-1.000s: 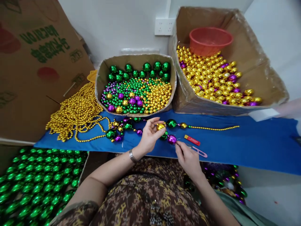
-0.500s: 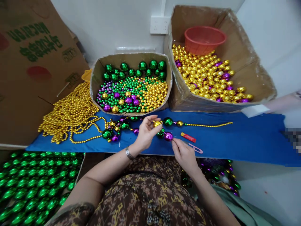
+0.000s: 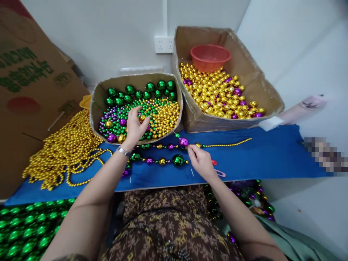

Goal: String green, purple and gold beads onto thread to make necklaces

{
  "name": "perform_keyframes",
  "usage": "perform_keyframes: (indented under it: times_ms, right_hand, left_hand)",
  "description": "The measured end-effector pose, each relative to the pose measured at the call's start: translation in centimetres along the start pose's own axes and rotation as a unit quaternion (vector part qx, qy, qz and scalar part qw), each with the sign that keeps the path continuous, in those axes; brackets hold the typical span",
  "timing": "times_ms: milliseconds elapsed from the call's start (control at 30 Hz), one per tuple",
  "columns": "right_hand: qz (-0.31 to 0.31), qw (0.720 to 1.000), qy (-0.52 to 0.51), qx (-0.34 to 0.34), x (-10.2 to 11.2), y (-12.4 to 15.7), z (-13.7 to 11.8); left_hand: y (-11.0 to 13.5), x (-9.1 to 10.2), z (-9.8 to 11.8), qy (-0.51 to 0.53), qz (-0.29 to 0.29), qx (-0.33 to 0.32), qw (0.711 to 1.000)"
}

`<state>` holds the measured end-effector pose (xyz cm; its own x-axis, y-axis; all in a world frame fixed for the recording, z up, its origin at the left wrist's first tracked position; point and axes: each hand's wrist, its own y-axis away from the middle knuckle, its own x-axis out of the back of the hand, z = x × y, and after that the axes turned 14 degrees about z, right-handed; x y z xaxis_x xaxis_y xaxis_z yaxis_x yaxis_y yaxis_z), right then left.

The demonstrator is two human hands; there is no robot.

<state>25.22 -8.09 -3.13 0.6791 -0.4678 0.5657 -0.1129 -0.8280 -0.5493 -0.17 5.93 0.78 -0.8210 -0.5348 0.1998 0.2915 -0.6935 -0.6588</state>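
My left hand (image 3: 136, 127) reaches over the small cardboard box (image 3: 94, 125) of loose beads, thumb and fingers apart. A gold bead (image 3: 141, 118) shows between thumb and fingers; contact with it is hard to make out. Lower right, my right hand (image 3: 201, 162) pinches a bead string beside a large purple bead (image 3: 183, 142), with a small green bead (image 3: 177, 135) further along it. Below lies a strung row of green, gold and purple beads, with a big green bead (image 3: 178, 160) near its right end. A gold bead chain (image 3: 231, 144) stretches right across the blue cloth (image 3: 272, 156).
A larger carton (image 3: 201, 121) of gold and purple beads holds a red basin (image 3: 210, 59). Gold bead strands (image 3: 59, 148) are heaped at left. A pink loop-handled tool (image 3: 219, 173) and a red object (image 3: 214, 162) lie by my right hand. Green bead strands (image 3: 27, 228) fill the lower left.
My left hand has left the gold bead by the string and moved up and left over the small box. My right hand keeps its pinch on the string. The camera view has shifted.
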Motion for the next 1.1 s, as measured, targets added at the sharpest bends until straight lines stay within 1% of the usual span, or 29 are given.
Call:
perform_keyframes:
  times_ms: [33, 67, 100, 133, 167, 200, 267, 300, 333, 367, 433, 500, 567, 633, 700, 767, 833, 900, 967, 1000, 1067, 1100]
  right_hand:
    - [0.001, 1.000, -0.003, -0.008, 0.0, -0.1, 0.0]
    - [0.001, 1.000, -0.007, -0.016, 0.1, -0.1, -0.1]
    - [0.001, 1.000, -0.011, -0.025, 0.2, -0.1, -0.1]
    - [0.000, 0.999, -0.016, -0.033, 0.2, -0.1, -0.2]
    - [-0.002, 0.999, -0.019, -0.041, 0.2, -0.1, -0.3]
    - [-0.005, 0.999, -0.023, -0.048, 0.1, 0.0, -0.3]
    - [-0.017, 0.997, -0.033, -0.062, 0.0, 0.4, -0.3]
    - [-0.022, 0.996, -0.040, -0.070, -0.2, 0.7, -0.2]
    - [-0.027, 0.996, -0.045, -0.078, -0.3, 1.1, 0.1]
    - [-0.029, 0.995, -0.047, -0.084, -0.4, 1.5, 0.4]
    - [-0.026, 0.995, -0.036, -0.088, -0.4, 2.3, 1.4]
    - [-0.015, 0.996, -0.014, -0.082, 0.1, 2.9, 2.7]
    - [0.014, 0.996, -0.004, -0.093, 1.0, 3.2, 3.8]
    - [0.052, 0.991, -0.016, -0.126, 2.1, 3.0, 4.4]
    - [0.076, 0.986, -0.037, -0.146, 2.8, 2.5, 4.6]
    - [0.090, 0.986, -0.053, -0.133, 3.0, 1.9, 4.3]
    - [0.115, 0.985, -0.064, -0.113, 2.8, 1.2, 4.0]
    - [0.150, 0.979, -0.073, -0.117, 2.9, 0.3, 4.1]
    - [0.202, 0.964, -0.086, -0.151, 3.6, -1.0, 4.9]
    - [0.236, 0.951, -0.095, -0.174, 4.2, -1.8, 5.6]
    - [0.309, 0.918, -0.128, -0.214, 5.9, -3.5, 7.7]
    - [0.335, 0.902, -0.147, -0.229, 6.9, -4.2, 8.9]
  left_hand:
    - [0.4, 0.0, 0.5, -0.009, 0.001, -0.012, 1.000]
    - [1.2, -0.1, 1.4, 0.004, -0.006, -0.006, 1.000]
    - [2.3, -0.4, 2.5, 0.038, -0.025, 0.018, 0.999]
    - [3.6, -0.8, 3.7, 0.087, -0.058, 0.063, 0.992]
    - [4.9, -1.2, 4.9, 0.145, -0.103, 0.126, 0.976]
    - [6.2, -1.8, 6.1, 0.204, -0.144, 0.191, 0.949]
    - [8.3, -3.3, 7.8, 0.295, -0.187, 0.290, 0.891]
    - [9.1, -4.0, 8.3, 0.325, -0.196, 0.323, 0.867]
    - [9.8, -4.7, 8.6, 0.346, -0.199, 0.344, 0.850]
    - [10.4, -5.4, 8.7, 0.357, -0.204, 0.355, 0.839]
    - [11.3, -6.6, 8.6, 0.356, -0.223, 0.349, 0.838]
    - [12.1, -7.4, 8.1, 0.329, -0.254, 0.315, 0.853]
    - [13.0, -8.1, 7.7, 0.288, -0.289, 0.274, 0.871]
    - [13.7, -8.5, 7.5, 0.251, -0.334, 0.227, 0.880]
    - [14.2, -8.9, 7.5, 0.226, -0.383, 0.162, 0.881]
    - [14.4, -9.3, 7.7, 0.213, -0.411, 0.103, 0.880]
    - [14.4, -9.7, 7.9, 0.207, -0.419, 0.074, 0.881]
    - [14.2, -10.1, 8.1, 0.203, -0.420, 0.069, 0.882]
    - [13.9, -10.4, 8.1, 0.193, -0.423, 0.069, 0.883]
    - [13.8, -10.4, 8.1, 0.184, -0.427, 0.072, 0.882]
    - [13.4, -10.4, 7.8, 0.164, -0.452, 0.082, 0.873]
    - [13.2, -10.3, 7.7, 0.156, -0.469, 0.089, 0.865]
